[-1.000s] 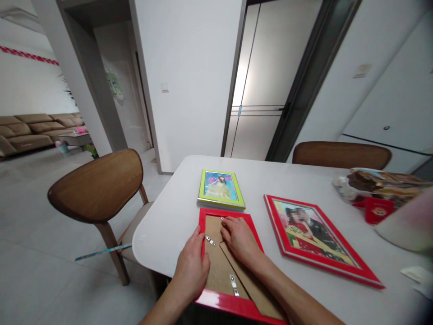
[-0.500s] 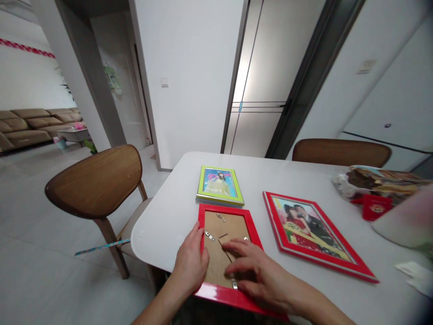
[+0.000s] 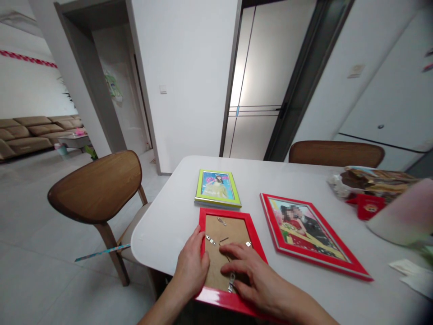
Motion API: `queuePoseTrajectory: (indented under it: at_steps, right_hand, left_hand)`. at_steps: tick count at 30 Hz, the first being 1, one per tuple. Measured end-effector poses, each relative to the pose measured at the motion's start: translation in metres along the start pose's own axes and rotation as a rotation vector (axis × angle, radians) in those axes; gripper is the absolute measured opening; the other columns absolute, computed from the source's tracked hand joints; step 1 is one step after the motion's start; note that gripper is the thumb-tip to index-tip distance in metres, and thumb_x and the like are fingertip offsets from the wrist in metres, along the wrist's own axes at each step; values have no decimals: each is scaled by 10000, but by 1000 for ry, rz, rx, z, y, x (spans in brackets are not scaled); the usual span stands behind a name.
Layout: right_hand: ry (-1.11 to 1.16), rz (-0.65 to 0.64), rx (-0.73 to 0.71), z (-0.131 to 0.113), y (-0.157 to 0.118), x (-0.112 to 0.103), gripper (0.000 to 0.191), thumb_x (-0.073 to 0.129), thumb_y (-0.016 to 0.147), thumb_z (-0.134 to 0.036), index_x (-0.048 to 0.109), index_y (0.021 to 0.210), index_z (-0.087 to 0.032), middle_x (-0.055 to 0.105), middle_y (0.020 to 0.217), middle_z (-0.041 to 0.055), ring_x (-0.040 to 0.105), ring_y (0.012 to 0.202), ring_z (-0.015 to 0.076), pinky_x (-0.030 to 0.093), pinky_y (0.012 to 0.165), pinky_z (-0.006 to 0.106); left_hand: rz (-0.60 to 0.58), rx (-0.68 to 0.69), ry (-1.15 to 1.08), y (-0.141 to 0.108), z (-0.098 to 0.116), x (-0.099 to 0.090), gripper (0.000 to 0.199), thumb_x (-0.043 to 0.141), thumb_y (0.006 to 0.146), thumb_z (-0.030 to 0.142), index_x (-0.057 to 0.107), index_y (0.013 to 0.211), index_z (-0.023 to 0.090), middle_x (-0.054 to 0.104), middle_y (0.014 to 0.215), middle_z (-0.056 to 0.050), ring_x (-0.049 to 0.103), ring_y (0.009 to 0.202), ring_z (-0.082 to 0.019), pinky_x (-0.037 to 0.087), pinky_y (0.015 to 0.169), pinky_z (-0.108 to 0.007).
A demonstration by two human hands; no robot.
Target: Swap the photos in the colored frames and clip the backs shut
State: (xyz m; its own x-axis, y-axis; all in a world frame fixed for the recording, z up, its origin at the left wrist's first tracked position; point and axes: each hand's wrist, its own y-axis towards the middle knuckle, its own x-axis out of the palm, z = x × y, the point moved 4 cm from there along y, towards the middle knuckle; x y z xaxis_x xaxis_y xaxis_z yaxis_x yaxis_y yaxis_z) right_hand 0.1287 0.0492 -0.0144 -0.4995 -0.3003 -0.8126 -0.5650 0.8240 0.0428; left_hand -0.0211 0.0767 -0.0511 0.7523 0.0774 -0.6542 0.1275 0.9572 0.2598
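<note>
Right fingers (image 3: pixel 238 265), parted, moved down near lower clip (image 3: pixel 231 282); left fingers (image 3: pixel 195 239) grip red frame (image 3: pixel 216 296).

Colour key: near frame (image 3: pixel 216 297) red, backing board (image 3: pixel 235 225) tan.
Clips (image 3: pixel 210 240): silver. Right-hand frame (image 3: pixel 271 217): red and silver. Far frame (image 3: pixel 235 189): lime green. Bench (image 3: pixel 162 234): plain white. Chair (image 3: pixel 101 185): brown.

This is a home. Wooden chairs (image 3: pixel 98 185) stand by a white dining table (image 3: pixel 162 234), and beyond, a brown sofa (image 3: pixel 29 143) and low table (image 3: pixel 70 142) furnish a living area.
</note>
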Motion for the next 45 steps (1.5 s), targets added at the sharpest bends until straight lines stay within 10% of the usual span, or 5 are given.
queuePoseTrajectory:
  at_steps: [17,22,26,34,45]
  right_hand:
    - [-129,261,299,21,9,-3,394,498,617,-195,562,1004,-165,554,929,91,498,890,205,381,804,310]
    - [-165,311,293,8,12,-19,383,508,602,-197,576,977,-154,561,903,88,502,878,209,387,800,313]
    - [-129,375,208,-8,16,-30,342,513,638,-228,565,971,-173,558,937,76,503,891,192,391,804,302]
    - [-230,374,435,44,-7,-30,413,424,728,-358,513,1058,-125,580,928,126,555,788,218,412,690,322]
    - [-165,355,620,67,-15,-26,543,427,655,-209,377,1176,-67,604,754,106,566,710,222,392,632,299]
  left_hand:
    - [-24,-28,-28,1,1,-2,441,430,710,132,444,1150,100,394,1274,-122,357,1166,-209,272,990,-365]
    - [34,-121,-342,6,9,-6,458,547,642,179,485,1093,130,458,1217,-102,366,1151,-231,220,1002,-371]
    - [36,-214,-570,14,11,-9,371,465,718,231,445,1076,138,601,1008,-79,555,934,-198,424,820,-333]
    - [54,-435,-628,13,-57,-75,328,481,701,283,454,991,130,640,673,-18,611,578,-151,460,528,-240]
    - [183,-396,-129,17,-103,-113,368,531,640,271,516,984,138,602,628,6,592,685,-218,432,675,-324]
